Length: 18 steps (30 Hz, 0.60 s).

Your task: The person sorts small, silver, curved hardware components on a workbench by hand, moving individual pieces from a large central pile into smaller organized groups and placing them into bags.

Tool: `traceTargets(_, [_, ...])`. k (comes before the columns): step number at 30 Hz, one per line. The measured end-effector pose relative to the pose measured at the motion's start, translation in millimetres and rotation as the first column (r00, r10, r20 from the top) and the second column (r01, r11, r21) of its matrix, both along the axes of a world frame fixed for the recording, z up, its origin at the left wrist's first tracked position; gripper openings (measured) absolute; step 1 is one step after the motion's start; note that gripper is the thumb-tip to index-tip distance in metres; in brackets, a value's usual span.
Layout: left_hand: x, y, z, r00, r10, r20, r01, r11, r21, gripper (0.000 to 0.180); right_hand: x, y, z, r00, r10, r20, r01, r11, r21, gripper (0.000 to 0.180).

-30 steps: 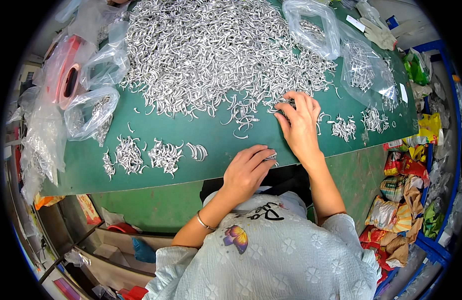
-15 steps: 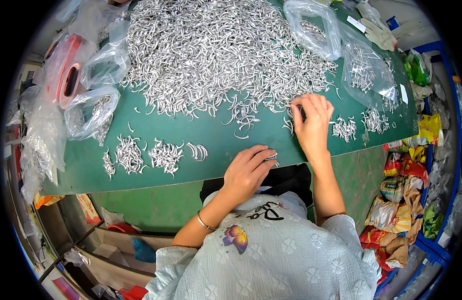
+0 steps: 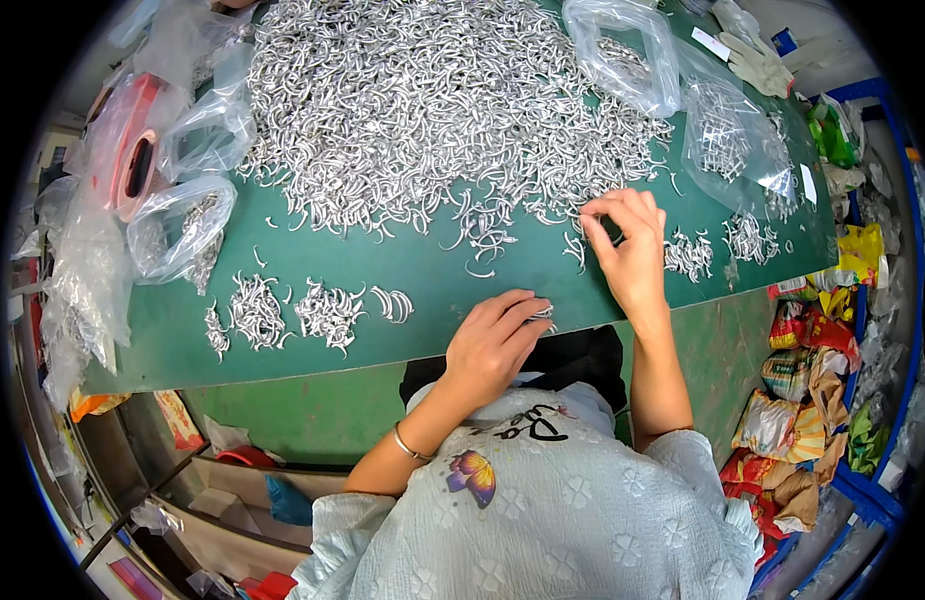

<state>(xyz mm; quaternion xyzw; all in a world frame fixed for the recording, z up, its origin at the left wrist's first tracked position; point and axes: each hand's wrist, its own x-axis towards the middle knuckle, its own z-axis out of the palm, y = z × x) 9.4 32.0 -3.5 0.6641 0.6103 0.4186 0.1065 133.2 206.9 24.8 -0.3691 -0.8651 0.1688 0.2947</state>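
A broad heap of small curved silver metal pieces point(image 3: 433, 110) covers the far middle of the green table point(image 3: 423, 265). My left hand point(image 3: 491, 345) rests at the table's near edge, fingers curled over a few curved metal pieces point(image 3: 544, 313) that peek out by the fingertips. At the heap's lower right border is my right hand point(image 3: 633, 245), thumb and forefinger pinched together; whatever is between them is too small to make out. Loose pieces point(image 3: 575, 247) lie just left of that hand. A short row of curved pieces point(image 3: 392, 303) sits left of my left hand.
Small piles point(image 3: 329, 312) of pieces lie at the table's left front, others point(image 3: 690, 256) at the right. Clear plastic bags point(image 3: 183, 230) of metal parts flank the heap, beside a pink-framed object point(image 3: 133, 150). Bright packages point(image 3: 783, 430) fill a blue rack point(image 3: 868, 490) at right.
My right hand has shifted slightly, its wrist moving right, while the fingertips stay by the heap's edge. My left hand keeps its place.
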Motion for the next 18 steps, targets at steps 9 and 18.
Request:
traceTargets(9, [0.1, -0.1, -0.6, 1.000, 0.008, 0.003, -0.008, 1.000, 0.009, 0.026, -11.3, -4.6, -6.2, 0.995, -0.003, 0.095, -0.005, 0.996, 0.086, 0.010])
traceTargets(18, [0.4, -0.2, 0.1, 1.000, 0.009, -0.006, -0.009, 1.000, 0.009, 0.025, -7.2, -6.1, -7.9, 0.995, 0.021, 0.097, -0.030, 0.996, 0.088, 0.016])
